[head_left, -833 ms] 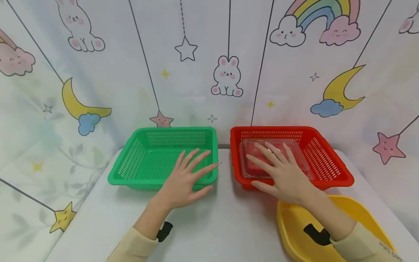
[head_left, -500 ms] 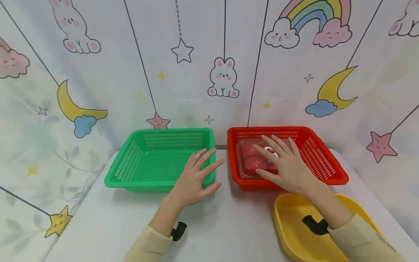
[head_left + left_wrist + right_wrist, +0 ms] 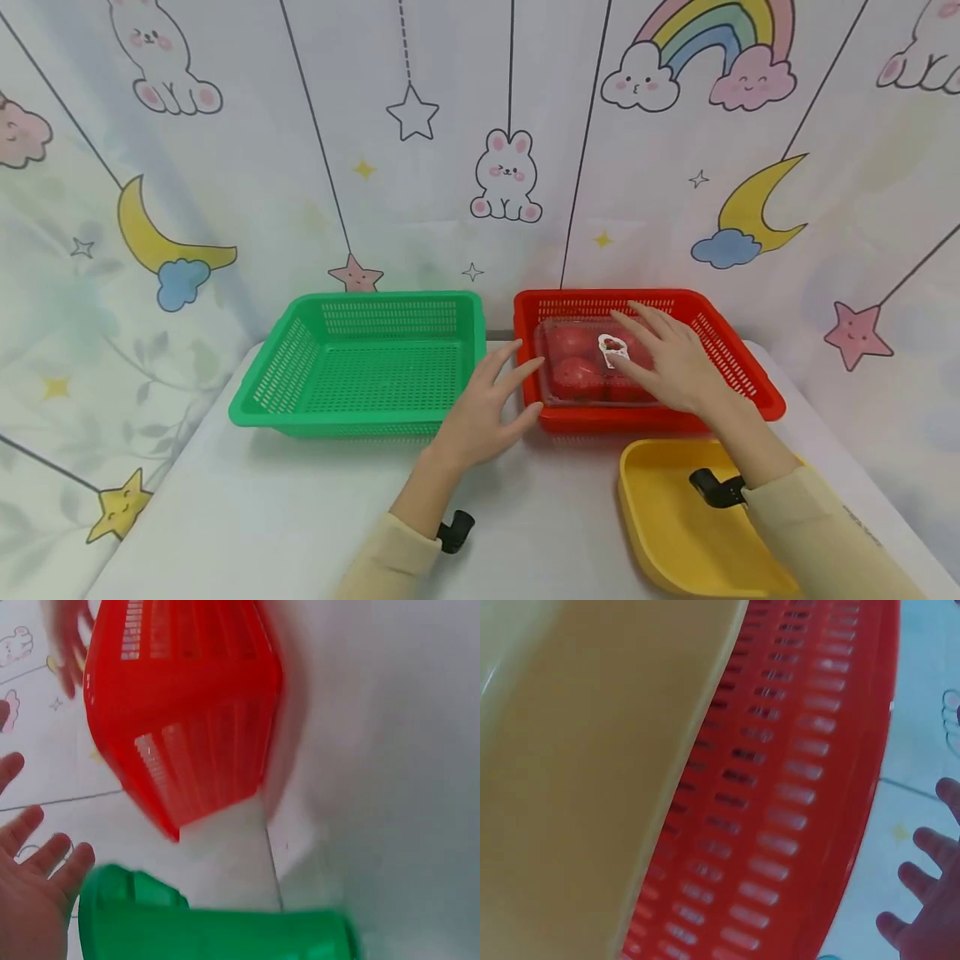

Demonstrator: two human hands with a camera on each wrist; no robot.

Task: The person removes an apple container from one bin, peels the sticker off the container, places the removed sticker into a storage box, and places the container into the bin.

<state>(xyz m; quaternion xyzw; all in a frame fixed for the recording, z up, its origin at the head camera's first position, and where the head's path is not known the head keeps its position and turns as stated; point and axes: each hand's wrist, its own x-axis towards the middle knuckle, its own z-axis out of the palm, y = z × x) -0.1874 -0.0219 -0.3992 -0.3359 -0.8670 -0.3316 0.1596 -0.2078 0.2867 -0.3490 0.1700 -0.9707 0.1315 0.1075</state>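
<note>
1. Nearest, a yellow tub sits on the white table under the right forearm, in front of the red basket. That low spot probably lets the arm pass over freely.
2. The left hand hovers by the red basket's left corner, fingers spread wide and slightly bent, holding nothing. The left wrist view shows it apart from the basket wall.
3. The right hand hangs over the pack's right part, fingers likewise wide and gently curved, gripping nothing; such a spread seems suited to something broad.
4. Below it, a clear pack of round red items lies inside the red basket, seemingly flat, label up. The basket's walls likely keep it from sliding; its right end is hidden.
5. Left of that, across a narrow gap, stands the green basket, probably apart so each rim can be reached.
6. Farthest, a patterned cloth hangs behind both baskets, seemingly as a plain screen.
</note>
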